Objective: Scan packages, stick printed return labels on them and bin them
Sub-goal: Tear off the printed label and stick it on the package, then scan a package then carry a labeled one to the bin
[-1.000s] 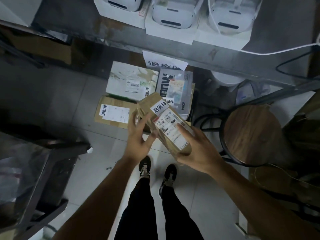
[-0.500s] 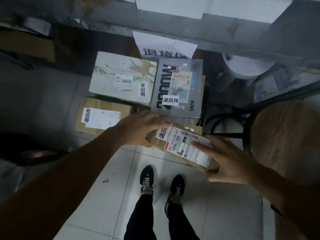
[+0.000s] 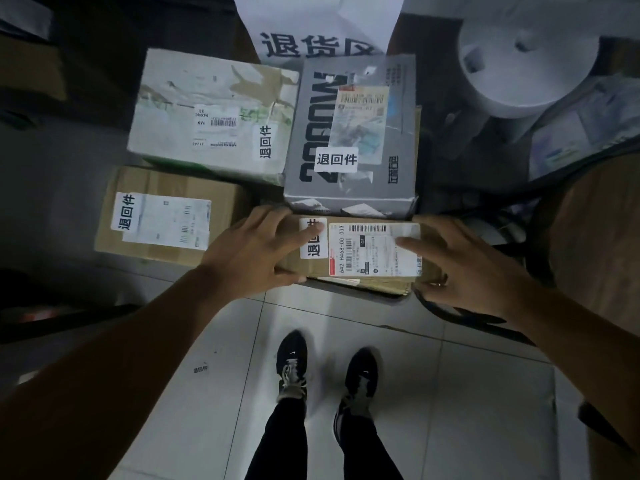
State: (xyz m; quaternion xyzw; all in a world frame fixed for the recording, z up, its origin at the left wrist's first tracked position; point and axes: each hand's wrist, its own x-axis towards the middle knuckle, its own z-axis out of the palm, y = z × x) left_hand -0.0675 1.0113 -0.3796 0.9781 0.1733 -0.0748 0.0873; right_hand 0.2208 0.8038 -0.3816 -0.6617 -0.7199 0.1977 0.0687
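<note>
A flat brown package (image 3: 367, 252) with a white shipping label and a return sticker (image 3: 313, 242) lies on the pile on the floor, in front of a grey box (image 3: 349, 133). My left hand (image 3: 252, 254) grips its left end, fingers on top and thumb along the front edge. The right end is held by my right hand (image 3: 464, 268), with one finger lying across the shipping label.
Left of the package sit a brown box (image 3: 162, 216) and, behind it, a white box (image 3: 214, 112), both with return stickers. A paper sign (image 3: 318, 32) hangs at the back. A white round object (image 3: 526, 64) and a wooden stool (image 3: 599, 237) stand to the right. My shoes (image 3: 325, 368) are on the tiled floor.
Both hands have lowered the brown package from in front of me down onto the pile and turned it flat. The camera has tipped closer to the boxes.
</note>
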